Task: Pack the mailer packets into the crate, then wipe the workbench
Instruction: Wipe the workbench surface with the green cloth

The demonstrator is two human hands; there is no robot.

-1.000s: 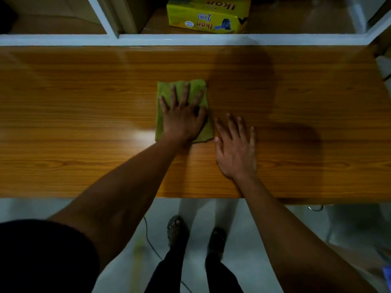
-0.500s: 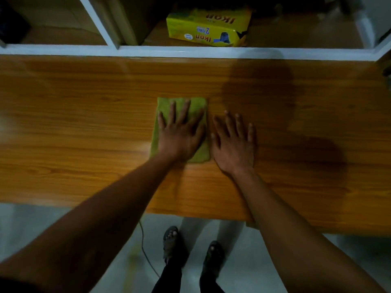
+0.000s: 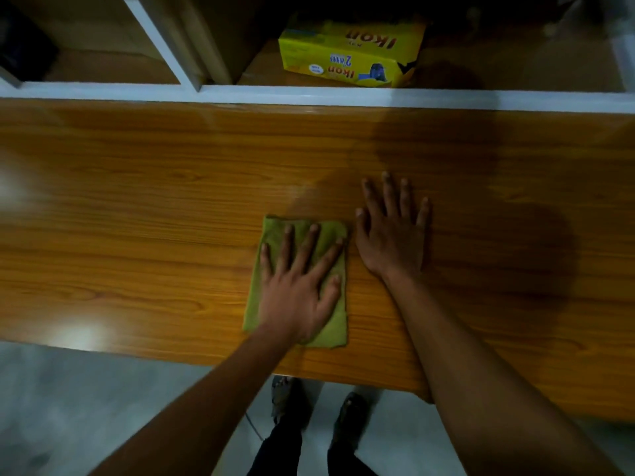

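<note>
Hands flat on workbench (image 3: 137,207), wiping.
Left hand (image 3: 299,286) spread wide, pressing green cloth (image 3: 335,324); right hand (image 3: 391,235) splayed on bare wood just beside cloth.

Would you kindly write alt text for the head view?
A left hand presses a green cloth flat on a wooden workbench; the right hand rests flat beside it. A yellow box sits on the shelf behind.
</note>
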